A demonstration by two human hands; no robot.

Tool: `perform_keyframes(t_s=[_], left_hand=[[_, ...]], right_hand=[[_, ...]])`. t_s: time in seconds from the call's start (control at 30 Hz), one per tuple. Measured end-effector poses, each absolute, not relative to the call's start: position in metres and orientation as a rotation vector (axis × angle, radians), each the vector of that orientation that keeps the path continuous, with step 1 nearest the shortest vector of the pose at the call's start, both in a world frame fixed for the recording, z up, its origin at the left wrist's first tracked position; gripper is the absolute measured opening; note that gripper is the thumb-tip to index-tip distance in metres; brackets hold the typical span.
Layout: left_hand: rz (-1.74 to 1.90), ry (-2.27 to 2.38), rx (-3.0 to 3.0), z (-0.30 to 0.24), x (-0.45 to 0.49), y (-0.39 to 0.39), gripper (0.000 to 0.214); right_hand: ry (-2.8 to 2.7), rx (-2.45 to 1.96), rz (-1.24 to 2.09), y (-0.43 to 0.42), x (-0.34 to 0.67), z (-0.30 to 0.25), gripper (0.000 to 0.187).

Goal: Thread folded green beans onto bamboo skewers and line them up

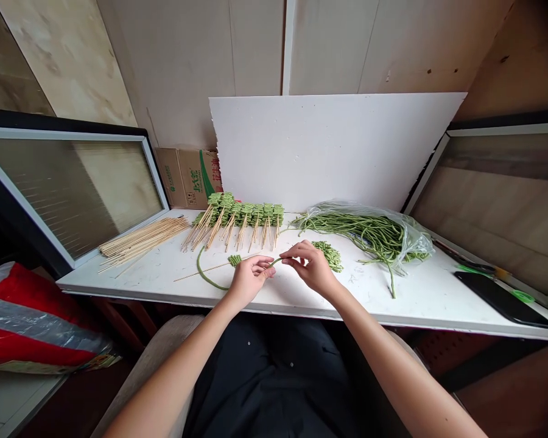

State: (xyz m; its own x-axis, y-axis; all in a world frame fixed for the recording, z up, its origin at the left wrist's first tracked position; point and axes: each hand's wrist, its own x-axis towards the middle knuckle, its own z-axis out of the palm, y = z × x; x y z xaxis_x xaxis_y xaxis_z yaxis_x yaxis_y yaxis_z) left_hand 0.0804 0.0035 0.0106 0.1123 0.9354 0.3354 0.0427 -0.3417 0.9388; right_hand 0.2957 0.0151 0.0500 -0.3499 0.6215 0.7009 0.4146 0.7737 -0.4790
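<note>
A long green bean (204, 272) curves across the white table and runs up into my left hand (252, 277), whose fingers are closed on it. Its end reaches over to my right hand (309, 263), which pinches it between thumb and fingertips. Behind my left hand lies a thin bamboo skewer (196, 274) with a short row of cut bean pieces (234, 260) on it. Just beyond my right hand is a small pile of cut bean pieces (329, 255). Part of that pile is hidden by the hand.
Stacked bean skewers (251, 214) stand at the back, sticks facing me. Bare skewers (144, 238) lie left of them. Whole long beans (369, 231) spill from a clear plastic bag (415, 243) at right. A black phone (502, 298) rests near the right front edge. A cardboard box (187, 176) stands behind.
</note>
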Motion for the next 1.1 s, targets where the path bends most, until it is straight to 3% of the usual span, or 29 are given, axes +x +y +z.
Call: perform_keyframes(t_s=[0.43,0.67,0.83,1.1], left_hand=[[1.444,1.079,1.941,0.020,0.085,-0.010,0.021],[1.485,0.932,1.893,0.021,0.084,-0.010,0.024],[1.487,0.879,1.722,0.014,0.075,0.003,0.029],[1.334,0.969,1.797,-0.011,0.080,0.012,0.029]], right_hand=[[-2.042,-0.703,0.178,0.007,0.287,0.052,0.021],[-1.824,-0.713,0.557,0.008,0.274,0.033,0.023],[-1.629,-0.749,0.861,0.021,0.284,0.028,0.035],[-2.085,-1.112,0.282,0.043,0.311,-0.002,0.023]])
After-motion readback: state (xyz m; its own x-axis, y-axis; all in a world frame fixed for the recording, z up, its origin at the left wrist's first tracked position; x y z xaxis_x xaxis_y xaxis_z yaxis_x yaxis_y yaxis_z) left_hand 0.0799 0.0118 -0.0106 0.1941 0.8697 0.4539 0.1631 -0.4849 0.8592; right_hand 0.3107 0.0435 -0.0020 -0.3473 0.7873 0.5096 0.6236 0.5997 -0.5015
